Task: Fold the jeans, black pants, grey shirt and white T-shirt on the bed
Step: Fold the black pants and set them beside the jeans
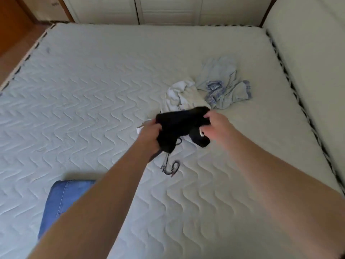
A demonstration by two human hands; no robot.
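Note:
The black pants (180, 126) hang bunched between both hands above the middle of the bed (93, 90), with a drawstring dangling down to the mattress. My left hand (149, 133) grips their left end and my right hand (214, 128) grips their right end. Just behind them lies the crumpled white T-shirt (180, 95). To its right the grey shirt (224, 85), pale with a blue checked lining, lies in a heap. The folded jeans (61, 200) rest at the near left, partly hidden by my left forearm.
A padded headboard (308, 53) runs along the bed's right side. White cupboard doors (149, 10) stand beyond the far edge. Wooden floor (13, 34) shows at the far left.

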